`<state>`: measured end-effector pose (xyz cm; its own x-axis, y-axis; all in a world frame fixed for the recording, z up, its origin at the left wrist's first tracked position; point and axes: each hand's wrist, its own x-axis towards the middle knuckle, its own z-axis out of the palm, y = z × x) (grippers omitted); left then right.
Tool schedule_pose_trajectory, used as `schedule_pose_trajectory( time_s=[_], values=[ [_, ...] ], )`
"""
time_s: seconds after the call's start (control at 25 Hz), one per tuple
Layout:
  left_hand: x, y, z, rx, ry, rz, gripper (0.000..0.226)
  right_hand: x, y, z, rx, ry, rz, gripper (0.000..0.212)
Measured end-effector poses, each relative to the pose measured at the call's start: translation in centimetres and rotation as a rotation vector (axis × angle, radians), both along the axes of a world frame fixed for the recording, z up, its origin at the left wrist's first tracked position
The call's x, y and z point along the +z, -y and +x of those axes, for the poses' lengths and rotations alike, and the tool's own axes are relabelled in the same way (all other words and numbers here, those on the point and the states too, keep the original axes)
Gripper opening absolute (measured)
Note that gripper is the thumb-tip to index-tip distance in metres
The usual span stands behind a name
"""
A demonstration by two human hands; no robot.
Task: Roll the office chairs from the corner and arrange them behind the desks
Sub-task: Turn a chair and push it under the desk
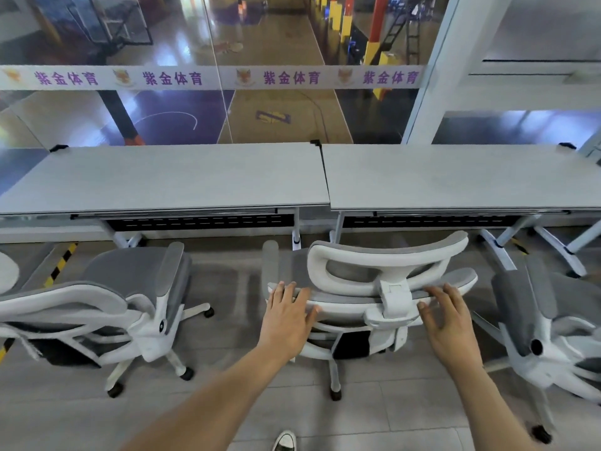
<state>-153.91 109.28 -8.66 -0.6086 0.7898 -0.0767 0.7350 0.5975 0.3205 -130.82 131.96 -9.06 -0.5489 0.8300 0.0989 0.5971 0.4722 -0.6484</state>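
A grey-and-white office chair (pixel 387 255) stands in front of me, its back towards me, facing the gap where the left desk (pixel 169 177) meets the right desk (pixel 455 177). My left hand (pixel 287 315) lies flat on the left end of its backrest top, fingers spread. On the right end, beside the headrest bracket, rests my right hand (pixel 450 320), its fingers loose and apart. Neither hand is wrapped around the frame. A second chair (pixel 130 281) stands to the left behind the left desk. To the right is a third chair (pixel 533 307), turned sideways.
A glass wall (pixel 260 109) with a printed band runs behind the desks, and a white pillar (pixel 432 76) stands at its right. Yellow-black tape (pixel 61 263) marks the floor at left. Desk legs (pixel 500 252) splay out below the right desk. My shoe (pixel 284 441) shows at the bottom.
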Motion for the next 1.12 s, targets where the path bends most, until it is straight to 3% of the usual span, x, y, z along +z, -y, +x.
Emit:
schedule_pose_trajectory(
  time_s=[0.16, 0.32, 0.68, 0.92, 1.12],
  values=[
    [-0.1, 0.1, 0.6, -0.095, -0.138, 0.104, 0.050, 0.0, 0.2, -0.1, -0.011, 0.000, 0.021, 0.037],
    [-0.6, -0.4, 0.0, -0.024, -0.151, 0.196, 0.036, -0.1, 0.0, -0.5, -0.006, 0.048, 0.023, 0.037],
    [0.4, -0.1, -1.0, -0.008, -0.198, 0.125, 0.024, 0.6, -0.4, -1.2, -0.017, 0.134, 0.141, 0.033],
    [6.4, -3.6, 7.9, -0.141, -0.193, 0.294, 0.026, 2.2, -4.4, 0.3, 0.013, 0.004, 0.160, 0.034],
    [8.6, -12.0, 15.2, -0.291, -0.205, 0.413, 0.024, 4.7, -11.4, 3.2, 0.010, -0.052, 0.245, 0.033]
  ],
)
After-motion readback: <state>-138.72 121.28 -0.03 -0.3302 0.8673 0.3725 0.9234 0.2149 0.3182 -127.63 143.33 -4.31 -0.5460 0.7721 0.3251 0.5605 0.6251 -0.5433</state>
